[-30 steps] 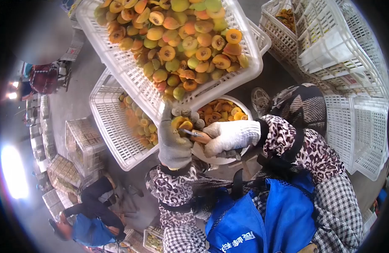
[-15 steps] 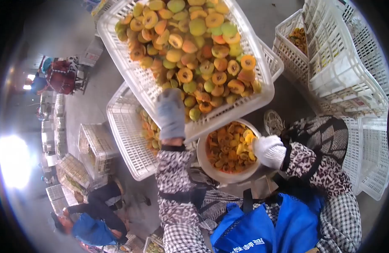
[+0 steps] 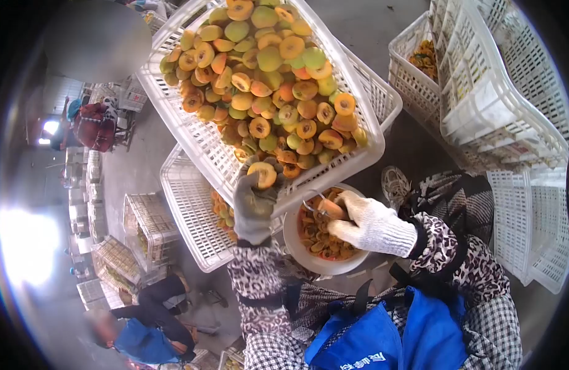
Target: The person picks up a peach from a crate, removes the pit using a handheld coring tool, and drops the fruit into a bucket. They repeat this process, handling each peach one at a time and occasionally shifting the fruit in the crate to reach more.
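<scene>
The upper white crate (image 3: 372,148), heaped with fruit halves (image 3: 269,58), has its near corner and rim right at the left hand (image 3: 253,209). A lower crate (image 3: 195,213) juts out beneath it to the left, and bare floor (image 3: 143,179) shows beyond that one's outer wall. The white bucket (image 3: 324,268) sits close below the upper crate's near rim, its opening partly under the right hand (image 3: 374,225). To the bucket's right, a shoe (image 3: 395,185) and a patterned trouser leg (image 3: 460,200) crowd the room before the stacked crates (image 3: 500,111).

The gray-gloved left hand reaches forward, fingers curled around a pitted-looking fruit half (image 3: 262,175) at the crate corner. The white-gloved right hand comes in from the side, closed on a wooden-handled loop tool (image 3: 332,209), its metal loop pointing toward the left hand.
</scene>
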The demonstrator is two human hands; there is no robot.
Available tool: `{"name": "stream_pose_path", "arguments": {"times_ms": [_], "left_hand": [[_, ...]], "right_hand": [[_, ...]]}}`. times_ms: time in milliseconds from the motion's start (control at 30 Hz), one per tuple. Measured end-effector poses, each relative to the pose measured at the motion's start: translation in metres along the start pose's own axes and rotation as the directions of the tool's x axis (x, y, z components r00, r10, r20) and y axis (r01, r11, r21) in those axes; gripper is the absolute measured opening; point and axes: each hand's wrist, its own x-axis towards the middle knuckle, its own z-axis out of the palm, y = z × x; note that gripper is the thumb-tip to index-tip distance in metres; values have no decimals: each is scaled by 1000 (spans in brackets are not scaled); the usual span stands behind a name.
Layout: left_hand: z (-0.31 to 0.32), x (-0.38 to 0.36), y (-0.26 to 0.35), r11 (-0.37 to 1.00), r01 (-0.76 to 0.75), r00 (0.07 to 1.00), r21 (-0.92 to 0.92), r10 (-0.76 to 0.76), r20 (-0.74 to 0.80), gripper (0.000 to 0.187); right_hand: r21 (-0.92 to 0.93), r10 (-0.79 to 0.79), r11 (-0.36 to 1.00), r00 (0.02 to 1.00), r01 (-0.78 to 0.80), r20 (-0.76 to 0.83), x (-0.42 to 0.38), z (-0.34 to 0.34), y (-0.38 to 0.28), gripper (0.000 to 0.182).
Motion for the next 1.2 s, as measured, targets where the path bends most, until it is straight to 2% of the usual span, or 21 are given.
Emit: {"name": "stream_pose_path", "arguments": {"times_ms": [67, 167, 233, 267, 300, 367, 433, 567, 633, 667, 733, 800, 833, 900, 967, 1000, 1033, 1100, 1133, 1167, 1200], "left_hand": [[38, -42, 4, 956, -10, 992, -293, 46, 118, 34], [53, -60, 3, 895, 73, 993, -441, -23, 117, 37], [52, -63, -3, 918, 42, 988, -395, 19, 151, 42], [49, -65, -3, 949, -13, 986, -314, 63, 152, 41], [49, -68, -2, 970, -70, 982, -231, 108, 155, 42], [53, -77, 1, 962, -30, 984, -270, 75, 159, 43], [55, -84, -1, 976, -218, 975, -26, 219, 47, 48], [52, -89, 3, 959, -231, 973, 163, 227, 41, 51], [51, -92, 1, 900, -363, 932, 241, 352, 88, 45], [50, -89, 2, 970, -199, 977, 139, 208, -47, 43], [48, -85, 0, 981, -164, 981, 104, 173, -86, 43], [45, -85, -2, 989, -133, 983, 68, 141, -120, 43], [44, -86, -4, 977, -185, 977, 105, 195, -92, 43], [44, -88, -4, 962, -231, 969, 143, 242, -60, 43], [49, -87, 1, 973, -181, 978, 143, 193, -75, 37], [50, -84, -1, 974, -179, 979, 141, 191, -75, 37], [50, -81, -3, 987, -131, 979, 93, 143, -146, 37], [50, -80, -3, 996, -85, 973, 42, 92, -212, 38], [51, -81, -1, 989, -112, 977, 92, 127, -171, 36], [52, -82, 1, 980, -139, 979, 141, 157, -128, 33], [56, -83, 1, 981, -135, 980, 142, 153, -125, 33]], "right_hand": [[22, 35, 999, 999, -35, 25, 8, 4, -15, 31], [-43, 87, 996, 989, -82, 119, 12, 13, -25, 35], [-113, 23, 993, 997, -14, 76, 14, 16, -34, 35], [-38, 145, 989, 983, -142, 109, 16, 22, -35, 33], [-41, 148, 989, 982, -144, 114, 17, 23, -37, 33], [-146, -85, 985, 994, 94, 65, 20, 25, -40, 31], [-99, -40, 994, 998, 45, 57, 23, 33, -40, 31], [-105, 74, 993, 983, -57, 167, 28, 32, -51, 33], [-97, 87, 993, 981, -71, 172, 28, 44, -47, 33], [-50, 87, 996, 983, -80, 161, 27, 48, -47, 27], [-4, 88, 996, 985, -89, 149, 27, 48, -49, 21], [158, 187, 954, 918, -254, 349, 31, 40, -52, 23], [157, 188, 954, 918, -255, 349, 34, 33, -53, 23], [541, 83, 646, 754, -538, 651, 38, 19, -55, 26], [501, 113, 713, 786, -491, 608, 33, 29, -50, 26], [292, 139, 915, 897, -278, 419, 29, 37, -49, 26], [-2, 82, 997, 972, -83, 220, 26, 46, -47, 26], [10, 62, 998, 982, -65, 181, 27, 51, -40, 25], [275, 113, 934, 919, -228, 378, 31, 42, -38, 24], [475, 96, 774, 819, -419, 565, 33, 37, -39, 24], [457, 149, 786, 846, -415, 512, 30, 38, -44, 22]]}}
